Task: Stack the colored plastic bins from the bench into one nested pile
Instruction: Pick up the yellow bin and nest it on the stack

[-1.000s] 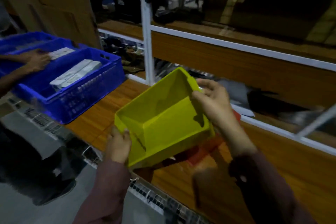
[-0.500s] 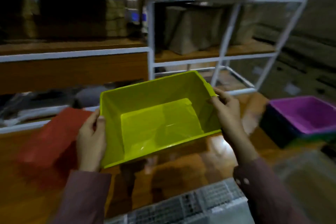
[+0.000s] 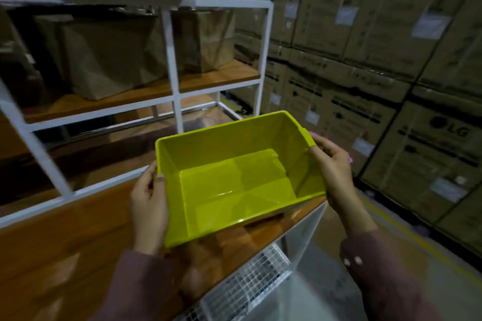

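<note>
Yellow-green plastic bin, one, grasped by left hand and right hand grips, above wooden bench

Two bare hands and two clothed forearms, seen from a head-worn camera. The left hand appears at lower centre-left of the frame; the right hand at centre-right. Neither hand wears a glove, ring or watch that can be made out. Both forearms are covered by long sleeves of a dull mauve-brown fabric, each ending at the wrist. The left sleeve fills the lower left-centre; the right sleeve runs to the lower right corner. Two small pale buttons sit at the right cuff. Image blur hides the weave.
</note>
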